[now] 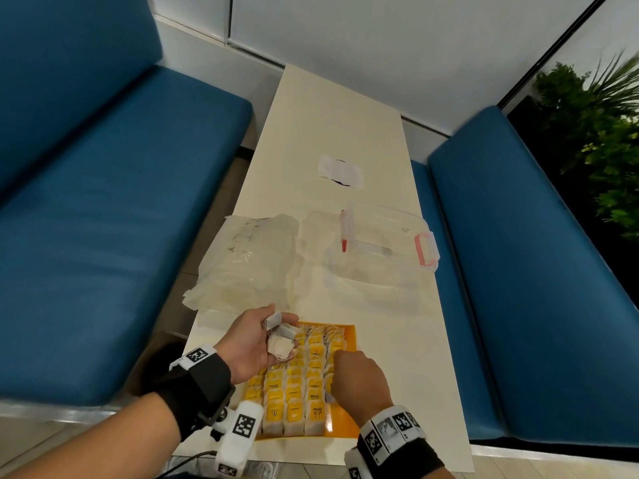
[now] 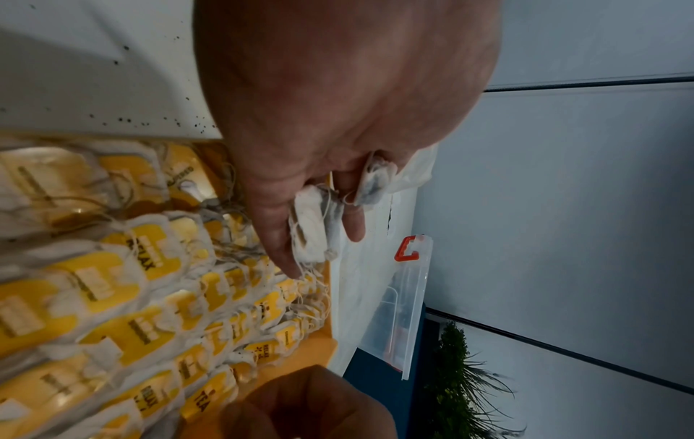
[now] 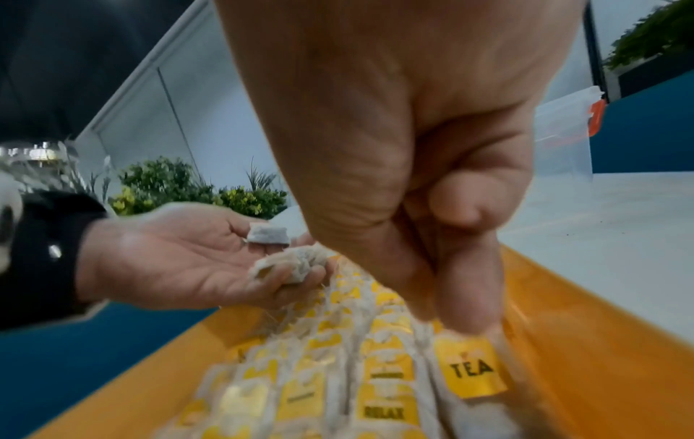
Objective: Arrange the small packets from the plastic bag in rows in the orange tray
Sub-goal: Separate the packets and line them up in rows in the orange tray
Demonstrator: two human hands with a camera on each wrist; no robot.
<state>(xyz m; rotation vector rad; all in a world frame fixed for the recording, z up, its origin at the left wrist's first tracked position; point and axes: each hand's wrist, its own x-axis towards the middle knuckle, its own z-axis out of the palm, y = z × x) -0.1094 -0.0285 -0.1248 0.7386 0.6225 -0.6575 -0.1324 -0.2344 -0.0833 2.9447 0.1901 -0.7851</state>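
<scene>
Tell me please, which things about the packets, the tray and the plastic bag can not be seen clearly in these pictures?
- Right hand: the head view shows only its back, hiding the fingertips; whether they pinch the TEA packet is unclear.
- Packets in the left hand: bunched, count unclear.
- Orange tray: wrists cover its near edge.
- Plastic bag: cloudy and blurred, contents unreadable.
- Packet labels: mostly blurred in the left wrist view.

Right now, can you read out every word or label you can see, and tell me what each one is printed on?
"TEA": yellow tag on a packet beside the right hand.
"RELAX": yellow tag on a packet in the orange tray.
Other tags: print too small or blurred.
Wristband squares: patterns, no words.
</scene>
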